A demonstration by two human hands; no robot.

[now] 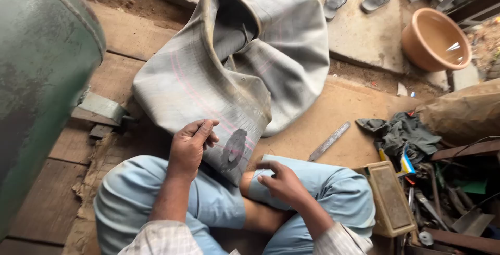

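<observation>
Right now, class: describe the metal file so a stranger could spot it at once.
Start at the big grey inner tube slumped on the brown board. Just below its right edge, beyond the person's knee, lies the file: a long, flat, silvery strip, the only thing lying alone there, apart from the tool heap.

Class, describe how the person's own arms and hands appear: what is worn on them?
Both hands, left hand and right hand, are bare: no gloves, rings or watch visible. Light checked shirt sleeves are rolled up near the elbows, leaving the forearms uncovered.
</observation>
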